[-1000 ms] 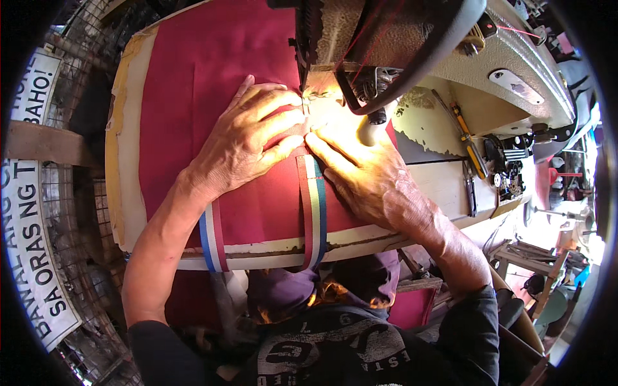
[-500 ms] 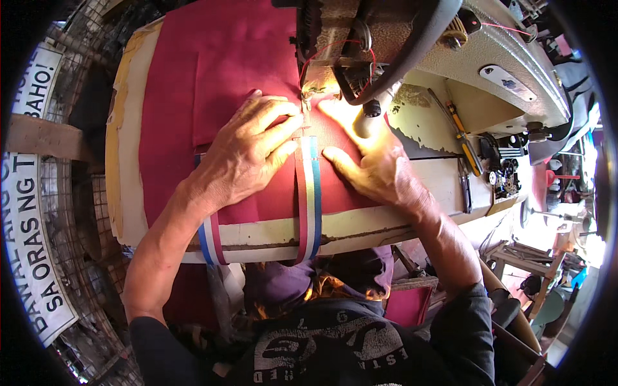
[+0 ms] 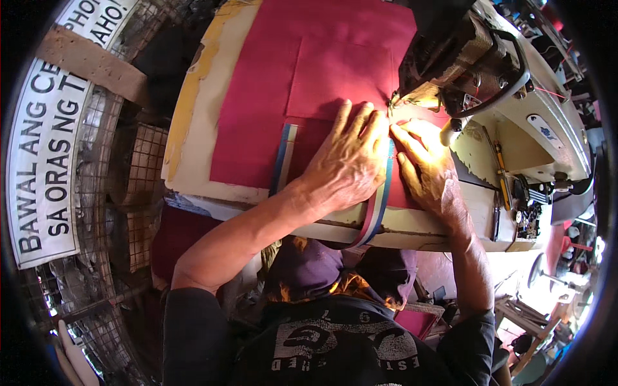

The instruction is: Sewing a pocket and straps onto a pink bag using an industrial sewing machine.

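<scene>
Against the mesh (image 3: 147, 161) at our left we see a white sign (image 3: 46, 168) in large black capitals, crossed by a beam (image 3: 93, 67). Pale letters and digits mark the black shirt (image 3: 347, 370). A plate (image 3: 545, 130) on the machine (image 3: 570, 151) bears marks too small to read.

The left hand (image 3: 347, 157) now lies flatter, its fingers straighter and pointing away from the person, partly covering the nearer striped strap (image 3: 378, 215). The right hand (image 3: 430, 164) sits closer to it, narrowing their gap, while the left-hand strap (image 3: 284, 154) shows more of its upper stretch.
</scene>
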`<state>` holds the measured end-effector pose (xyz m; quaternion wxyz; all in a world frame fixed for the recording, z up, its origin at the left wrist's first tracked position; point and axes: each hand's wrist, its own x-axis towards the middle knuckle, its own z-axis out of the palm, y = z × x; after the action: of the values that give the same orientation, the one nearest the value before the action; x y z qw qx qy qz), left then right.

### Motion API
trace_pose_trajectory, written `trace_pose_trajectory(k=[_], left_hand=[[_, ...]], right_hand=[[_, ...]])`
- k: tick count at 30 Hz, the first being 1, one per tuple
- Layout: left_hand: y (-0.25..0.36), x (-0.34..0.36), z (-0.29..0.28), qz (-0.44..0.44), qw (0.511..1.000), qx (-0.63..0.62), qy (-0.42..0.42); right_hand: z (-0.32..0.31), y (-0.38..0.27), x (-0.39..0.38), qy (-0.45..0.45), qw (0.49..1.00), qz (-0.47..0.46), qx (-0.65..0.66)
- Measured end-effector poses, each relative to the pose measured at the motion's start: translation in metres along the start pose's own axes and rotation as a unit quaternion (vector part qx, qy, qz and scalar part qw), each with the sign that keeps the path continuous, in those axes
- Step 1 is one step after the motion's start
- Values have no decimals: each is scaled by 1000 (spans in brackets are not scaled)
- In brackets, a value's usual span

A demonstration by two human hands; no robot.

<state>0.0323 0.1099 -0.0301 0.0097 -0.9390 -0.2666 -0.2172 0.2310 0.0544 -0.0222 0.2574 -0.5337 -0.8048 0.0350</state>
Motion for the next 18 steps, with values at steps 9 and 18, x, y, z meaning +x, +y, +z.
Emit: trace_pose_trajectory(k=[9, 18], left_hand=[[-4, -3, -1, 32, 999, -5, -4], [-10, -3, 5, -3, 996, -88, -1]], right_hand=[[-5, 2, -2, 6, 999, 8, 33], [9, 17, -9, 61, 987, 82, 124]])
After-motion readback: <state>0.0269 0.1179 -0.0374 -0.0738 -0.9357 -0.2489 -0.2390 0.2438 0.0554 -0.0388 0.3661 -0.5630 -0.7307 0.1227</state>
